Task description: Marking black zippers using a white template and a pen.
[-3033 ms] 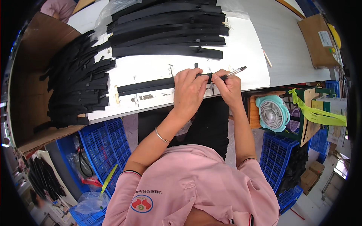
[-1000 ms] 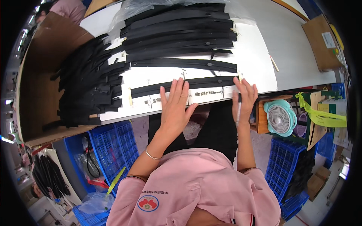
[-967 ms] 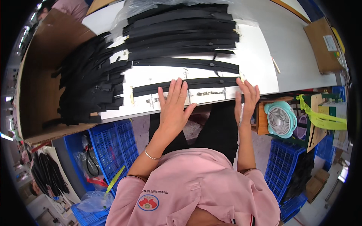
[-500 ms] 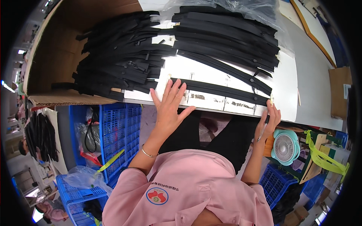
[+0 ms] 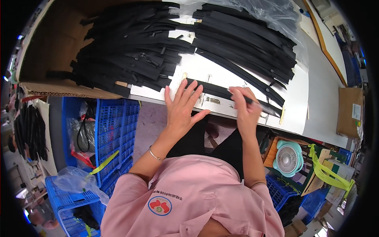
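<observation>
Over on your left, the cardboard box (image 5: 59, 90) lies with its mouth toward the work, and a big heap of black strips (image 5: 122, 55) sits half inside, half out across the white board (image 5: 295, 118). Below that, a blue crate (image 5: 112, 130) has clear plastic and something red in it, and a second blue crate (image 5: 59, 197) has a clear bag (image 5: 79, 179) slumped over its edge and a dark bundle inside.

Compared with half a second ago, your right hand (image 5: 246, 107) has left the right end of the strip (image 5: 217, 89) and is now over its middle. It's gripping a pen (image 5: 249, 100), though it's too blurred to tell exactly how the fingers sit. Your left hand (image 5: 183, 102) is at the left end like before, fingers spread, fingertips on the strip, gripping nothing.

That strip runs along the board's near edge, right end beside a bit of tan tape (image 5: 282, 113). Kinda crowding it is a slanted strip (image 5: 237, 72), whose right end comes down close by. Behind that you've got a layered stack (image 5: 244, 35) under a plastic sheet (image 5: 272, 15). Lower right, there's a turquoise fan (image 5: 288, 158) next to a yellow-green ribbon (image 5: 325, 170).
</observation>
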A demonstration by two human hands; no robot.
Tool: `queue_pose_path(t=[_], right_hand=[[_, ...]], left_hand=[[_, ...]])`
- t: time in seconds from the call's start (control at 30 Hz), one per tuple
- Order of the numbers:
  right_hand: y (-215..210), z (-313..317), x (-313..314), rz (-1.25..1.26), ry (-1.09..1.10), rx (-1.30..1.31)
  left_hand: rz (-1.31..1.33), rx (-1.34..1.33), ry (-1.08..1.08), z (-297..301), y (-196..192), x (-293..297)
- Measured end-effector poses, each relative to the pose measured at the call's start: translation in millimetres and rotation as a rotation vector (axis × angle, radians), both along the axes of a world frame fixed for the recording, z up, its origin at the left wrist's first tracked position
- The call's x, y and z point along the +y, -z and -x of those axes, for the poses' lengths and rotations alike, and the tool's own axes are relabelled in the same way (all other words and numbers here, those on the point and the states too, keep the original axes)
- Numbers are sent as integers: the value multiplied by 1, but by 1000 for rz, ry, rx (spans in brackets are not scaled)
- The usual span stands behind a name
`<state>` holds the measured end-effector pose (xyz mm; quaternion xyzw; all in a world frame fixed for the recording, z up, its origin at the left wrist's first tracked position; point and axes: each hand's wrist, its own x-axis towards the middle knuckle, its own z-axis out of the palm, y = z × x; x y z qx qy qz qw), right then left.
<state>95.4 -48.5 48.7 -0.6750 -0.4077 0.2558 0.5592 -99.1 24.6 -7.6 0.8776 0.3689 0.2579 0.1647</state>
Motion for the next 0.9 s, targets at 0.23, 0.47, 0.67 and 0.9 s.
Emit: queue_pose_path(t=[0.23,0.47,0.67,0.9], right_hand=[[37,23,46,64,-25,-25],[39,25,48,52,-27,-117],[38,28,50,19,25,-173],[36,22,42,31,-161,-77]], left_hand=[[14,-51,-9,-1,3,0],[25,-84,3,1,2,0],[15,-84,7,0,3,0],[20,-72,-6,0,5,1]])
